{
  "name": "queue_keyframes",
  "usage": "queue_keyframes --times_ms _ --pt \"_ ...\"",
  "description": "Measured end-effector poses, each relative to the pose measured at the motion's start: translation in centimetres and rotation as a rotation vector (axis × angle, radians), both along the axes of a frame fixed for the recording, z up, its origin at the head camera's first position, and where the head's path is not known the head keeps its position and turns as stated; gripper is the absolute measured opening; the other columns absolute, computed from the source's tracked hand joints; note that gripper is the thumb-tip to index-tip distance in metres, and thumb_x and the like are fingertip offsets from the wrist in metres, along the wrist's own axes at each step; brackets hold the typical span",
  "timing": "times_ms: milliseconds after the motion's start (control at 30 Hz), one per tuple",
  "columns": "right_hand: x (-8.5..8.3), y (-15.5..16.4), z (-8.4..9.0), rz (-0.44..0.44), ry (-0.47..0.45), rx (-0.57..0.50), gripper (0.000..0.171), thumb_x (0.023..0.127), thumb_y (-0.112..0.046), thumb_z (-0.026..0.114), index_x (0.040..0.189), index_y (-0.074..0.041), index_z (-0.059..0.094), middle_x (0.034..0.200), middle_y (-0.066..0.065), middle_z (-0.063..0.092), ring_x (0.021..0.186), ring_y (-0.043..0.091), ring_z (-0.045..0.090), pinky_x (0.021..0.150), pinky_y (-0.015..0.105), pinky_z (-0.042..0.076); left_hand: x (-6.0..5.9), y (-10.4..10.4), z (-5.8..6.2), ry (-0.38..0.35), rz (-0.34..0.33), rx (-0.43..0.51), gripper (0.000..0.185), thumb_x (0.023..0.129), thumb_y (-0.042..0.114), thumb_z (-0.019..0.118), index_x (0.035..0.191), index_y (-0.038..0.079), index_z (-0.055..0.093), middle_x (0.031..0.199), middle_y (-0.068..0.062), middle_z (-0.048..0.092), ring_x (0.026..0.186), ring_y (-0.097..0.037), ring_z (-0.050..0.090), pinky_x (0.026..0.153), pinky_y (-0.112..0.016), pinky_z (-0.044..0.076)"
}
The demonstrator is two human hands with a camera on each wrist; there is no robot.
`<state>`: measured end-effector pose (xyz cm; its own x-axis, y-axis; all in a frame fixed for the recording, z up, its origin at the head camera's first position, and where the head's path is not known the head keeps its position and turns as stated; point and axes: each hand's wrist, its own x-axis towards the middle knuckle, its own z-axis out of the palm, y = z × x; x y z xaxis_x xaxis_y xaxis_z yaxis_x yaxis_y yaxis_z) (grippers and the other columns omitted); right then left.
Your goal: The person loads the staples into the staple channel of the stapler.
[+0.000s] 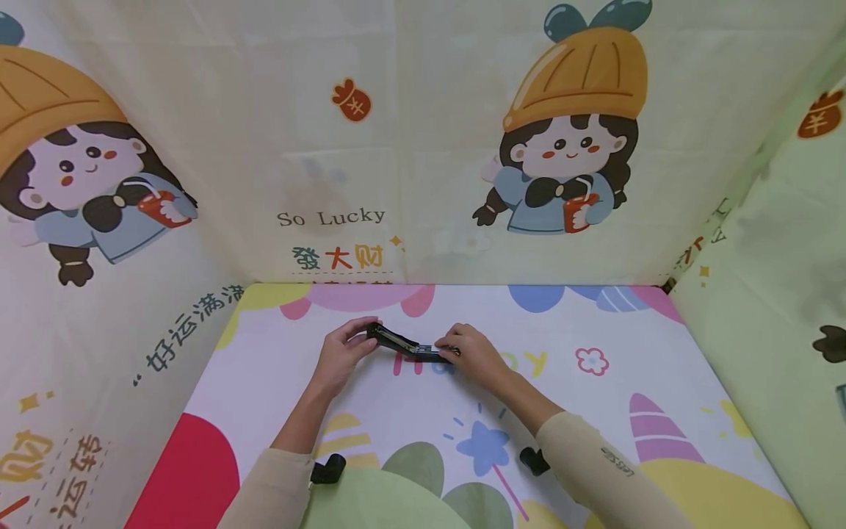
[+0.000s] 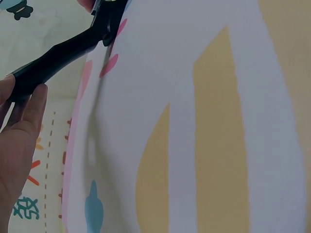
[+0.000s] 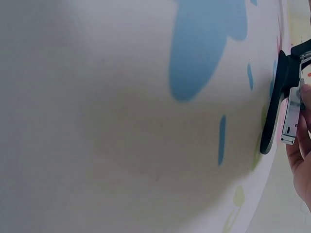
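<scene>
A black stapler (image 1: 396, 340) is spread wide at its hinge over the printed table covering. My left hand (image 1: 339, 361) pinches the far end of its raised black top arm (image 2: 60, 56) between thumb and fingers. On the other side, my right hand (image 1: 474, 356) has its fingertips on the silvery metal staple channel (image 3: 291, 116). That channel stands slightly apart from the long black base (image 3: 273, 109). In the head view the right fingers cover part of the base's right end.
The white table covering (image 1: 529, 411) carries coloured prints of shapes, a star wand and letters. Cloth walls (image 1: 429, 147) with cartoon figures rise at the back and on both sides. Black wrist devices (image 1: 328, 469) sit by both sleeves.
</scene>
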<state>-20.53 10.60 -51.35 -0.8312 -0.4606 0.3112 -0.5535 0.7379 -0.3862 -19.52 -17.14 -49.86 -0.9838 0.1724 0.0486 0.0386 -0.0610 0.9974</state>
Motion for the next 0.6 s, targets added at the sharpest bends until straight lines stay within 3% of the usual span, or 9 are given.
queue_keyframes --times_ms 233,467,600 --pt "0.02 0.21 0.15 0.027 0.009 -0.007 0.016 0.081 -0.026 0.069 0.096 -0.020 0.073 0.088 -0.008 0.059 0.081 0.005 0.050 0.069 0.021 0.048 -0.01 0.02 0.05 -0.017 0.013 -0.020 0.042 0.082 0.004 0.065 0.123 0.007 0.056 0.124 -0.013 0.056 0.103 -0.018 0.058 0.084 -0.026 0.053" --pt "0.03 0.27 0.15 0.030 0.009 -0.006 0.016 0.082 -0.027 0.068 0.097 -0.021 0.072 0.090 -0.008 0.059 0.082 0.005 0.050 0.071 0.022 0.049 -0.05 0.02 0.13 -0.013 -0.005 0.005 0.046 0.083 0.002 0.063 0.127 0.001 0.051 0.127 -0.018 0.053 0.104 -0.018 0.058 0.084 -0.025 0.053" --pt "-0.03 0.18 0.16 0.020 -0.016 0.016 0.016 0.083 -0.028 0.067 0.097 -0.022 0.072 0.090 -0.009 0.059 0.082 0.004 0.050 0.072 0.021 0.049 0.22 0.17 0.99 -0.020 -0.020 0.038 0.046 0.083 -0.005 0.060 0.127 -0.004 0.049 0.129 -0.025 0.050 0.107 -0.025 0.056 0.085 -0.027 0.053"
